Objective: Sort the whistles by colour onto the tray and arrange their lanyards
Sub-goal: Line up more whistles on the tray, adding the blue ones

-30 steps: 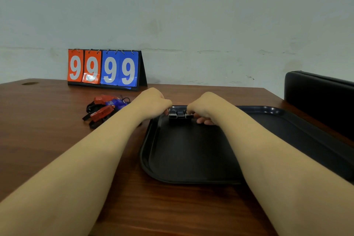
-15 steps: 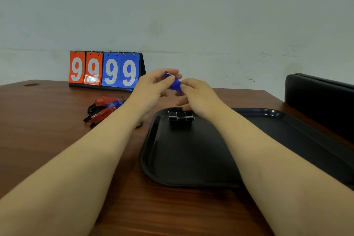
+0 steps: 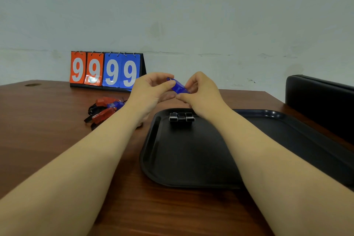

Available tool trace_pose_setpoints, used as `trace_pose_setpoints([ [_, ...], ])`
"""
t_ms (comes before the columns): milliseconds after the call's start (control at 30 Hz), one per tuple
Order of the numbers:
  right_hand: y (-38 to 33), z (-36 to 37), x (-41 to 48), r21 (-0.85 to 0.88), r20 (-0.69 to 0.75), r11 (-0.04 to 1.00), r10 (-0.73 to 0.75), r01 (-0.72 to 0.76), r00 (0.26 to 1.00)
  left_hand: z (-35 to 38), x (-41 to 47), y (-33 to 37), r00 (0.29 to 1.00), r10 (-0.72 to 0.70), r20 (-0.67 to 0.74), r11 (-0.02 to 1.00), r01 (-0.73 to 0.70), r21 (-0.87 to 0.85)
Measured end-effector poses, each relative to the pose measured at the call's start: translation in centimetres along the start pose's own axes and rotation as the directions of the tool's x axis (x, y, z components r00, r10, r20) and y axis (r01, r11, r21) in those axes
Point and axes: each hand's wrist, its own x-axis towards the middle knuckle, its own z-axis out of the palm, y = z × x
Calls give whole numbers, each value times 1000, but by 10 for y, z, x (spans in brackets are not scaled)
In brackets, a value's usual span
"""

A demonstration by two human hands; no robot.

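A blue whistle [image 3: 178, 86] is held in the air above the tray's far left corner, pinched between my left hand [image 3: 151, 90] and my right hand [image 3: 201, 92]. Three black whistles [image 3: 181, 117] lie side by side at the far left of the black tray [image 3: 191, 159]. A pile of red and blue whistles [image 3: 106, 108] with black lanyards lies on the table left of the tray, partly behind my left forearm.
A flip scoreboard [image 3: 105, 70] showing 99 in orange and 99 in blue stands at the back by the wall. A black padded chair back [image 3: 321, 99] is at the right. The wooden table [image 3: 47, 149] has a round hole at far left.
Both hands left the black whistles on the tray and rose. They now hold a blue whistle between them above the tray's far edge.
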Motion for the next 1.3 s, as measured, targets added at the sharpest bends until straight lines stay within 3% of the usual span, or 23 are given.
trace_pose_setpoints([
  [333,-3,2,-2,-69,91,998,13,-7,996,-3,6,-4,994,42,-104,975,-18,222],
  [533,-8,-8,-1,137,77,953,261,-269,962,-10,9,-9,961,101,-256,889,29,457],
  [633,0,-17,5,202,-3,856,486,-476,874,-12,11,-11,966,67,-248,791,100,604],
  [800,6,-23,5,-167,123,743,668,-649,734,-9,11,-9,988,-73,-133,574,150,805],
  [967,1,-20,3,-320,218,647,762,-693,610,-9,11,-8,975,-212,-68,399,150,905],
  [1167,-7,-20,0,-391,241,665,741,-636,627,-3,7,-4,950,-313,3,384,124,915],
  [1300,-8,-19,-3,-386,251,693,714,-609,654,-3,7,-5,955,-293,40,370,74,926],
])
